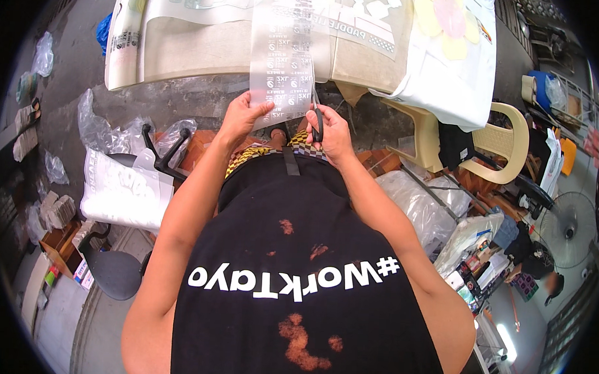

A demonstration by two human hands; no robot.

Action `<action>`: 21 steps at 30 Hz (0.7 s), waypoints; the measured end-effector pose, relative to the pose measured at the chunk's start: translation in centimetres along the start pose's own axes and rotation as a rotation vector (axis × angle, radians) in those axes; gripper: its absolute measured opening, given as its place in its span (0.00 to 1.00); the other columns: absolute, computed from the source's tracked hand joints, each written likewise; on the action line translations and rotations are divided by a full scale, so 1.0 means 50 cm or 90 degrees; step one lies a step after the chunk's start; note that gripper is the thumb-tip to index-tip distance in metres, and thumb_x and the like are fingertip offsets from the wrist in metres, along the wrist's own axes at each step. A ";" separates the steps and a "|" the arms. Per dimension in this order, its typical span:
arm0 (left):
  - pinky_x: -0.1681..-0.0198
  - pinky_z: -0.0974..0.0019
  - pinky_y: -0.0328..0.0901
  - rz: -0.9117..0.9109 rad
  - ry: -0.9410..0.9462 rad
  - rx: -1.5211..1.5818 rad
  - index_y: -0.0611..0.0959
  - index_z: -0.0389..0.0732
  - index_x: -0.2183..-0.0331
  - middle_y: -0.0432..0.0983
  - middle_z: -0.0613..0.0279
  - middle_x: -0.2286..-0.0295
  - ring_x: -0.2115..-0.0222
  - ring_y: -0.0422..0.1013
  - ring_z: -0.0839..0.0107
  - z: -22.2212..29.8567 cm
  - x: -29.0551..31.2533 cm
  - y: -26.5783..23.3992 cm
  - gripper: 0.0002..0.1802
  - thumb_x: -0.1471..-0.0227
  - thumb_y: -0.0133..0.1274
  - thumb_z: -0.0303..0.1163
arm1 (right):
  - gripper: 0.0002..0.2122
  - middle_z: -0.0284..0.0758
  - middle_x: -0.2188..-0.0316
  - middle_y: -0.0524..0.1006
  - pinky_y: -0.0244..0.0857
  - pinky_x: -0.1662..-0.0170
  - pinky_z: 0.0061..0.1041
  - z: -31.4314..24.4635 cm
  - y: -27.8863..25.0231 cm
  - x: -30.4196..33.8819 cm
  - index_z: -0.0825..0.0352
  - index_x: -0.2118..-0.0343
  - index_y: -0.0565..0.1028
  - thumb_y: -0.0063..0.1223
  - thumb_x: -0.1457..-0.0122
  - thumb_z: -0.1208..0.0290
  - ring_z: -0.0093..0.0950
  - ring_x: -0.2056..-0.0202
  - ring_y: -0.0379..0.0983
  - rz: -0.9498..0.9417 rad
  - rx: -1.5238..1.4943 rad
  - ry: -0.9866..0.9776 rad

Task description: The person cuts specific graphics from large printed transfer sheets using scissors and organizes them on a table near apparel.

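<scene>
A long strip of clear film (272,61) printed with rows of small white labels hangs over the near edge of the table. My left hand (241,119) pinches its lower left edge between thumb and fingers. At the strip's right side, my right hand (333,137) is closed round the black handles of a pair of scissors (317,125). The scissor blades point away from me, along the right part of the film. Whether they are parted or together is too small to tell.
Larger printed film sheets (378,25) cover the table (198,58), with a white shirt (441,93) draped at its right. A beige plastic chair (512,145) stands to the right, near a fan (568,229). Plastic bags (103,131) and a dark office chair (115,273) are at the left.
</scene>
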State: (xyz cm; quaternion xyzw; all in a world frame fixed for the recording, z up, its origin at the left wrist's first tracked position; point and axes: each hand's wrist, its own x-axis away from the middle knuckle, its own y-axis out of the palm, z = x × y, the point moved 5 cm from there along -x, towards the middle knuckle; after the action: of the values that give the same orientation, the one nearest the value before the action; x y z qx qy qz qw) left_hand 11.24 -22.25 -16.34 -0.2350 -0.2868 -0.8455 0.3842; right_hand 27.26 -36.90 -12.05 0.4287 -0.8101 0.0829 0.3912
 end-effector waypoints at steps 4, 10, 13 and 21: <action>0.52 0.69 0.68 0.010 0.006 -0.011 0.77 0.32 0.51 0.80 0.58 0.59 0.60 0.74 0.75 -0.001 -0.001 -0.001 0.24 0.47 0.65 0.30 | 0.24 0.29 0.77 0.74 0.57 0.83 0.16 0.010 0.005 0.000 0.70 0.46 0.72 0.63 0.40 0.60 0.15 0.82 0.70 0.013 0.014 -0.002; 0.53 0.69 0.68 0.011 0.009 -0.024 0.77 0.32 0.50 0.80 0.58 0.58 0.59 0.74 0.74 -0.001 0.000 -0.002 0.26 0.48 0.65 0.32 | 0.25 0.29 0.77 0.74 0.57 0.83 0.16 0.016 0.011 0.003 0.71 0.46 0.71 0.63 0.40 0.60 0.15 0.82 0.70 0.023 0.006 -0.013; 0.53 0.69 0.68 0.010 0.009 -0.022 0.77 0.31 0.50 0.80 0.58 0.59 0.59 0.74 0.74 -0.001 0.001 -0.004 0.26 0.48 0.65 0.32 | 0.24 0.29 0.77 0.74 0.57 0.83 0.16 0.021 0.012 0.005 0.71 0.46 0.71 0.63 0.40 0.60 0.15 0.81 0.70 0.020 -0.001 -0.014; 0.52 0.68 0.68 -0.009 -0.004 -0.004 0.76 0.31 0.50 0.79 0.57 0.57 0.59 0.74 0.73 -0.017 0.006 -0.011 0.27 0.48 0.66 0.32 | 0.20 0.28 0.75 0.74 0.58 0.84 0.14 -0.001 0.020 -0.005 0.69 0.48 0.72 0.60 0.37 0.63 0.15 0.81 0.71 0.004 -0.023 -0.005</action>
State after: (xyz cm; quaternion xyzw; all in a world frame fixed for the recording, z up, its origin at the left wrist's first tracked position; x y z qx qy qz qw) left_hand 10.46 -22.66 -16.94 -0.2373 -0.2869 -0.8483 0.3764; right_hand 26.61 -36.07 -11.99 0.4195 -0.8142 0.0679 0.3956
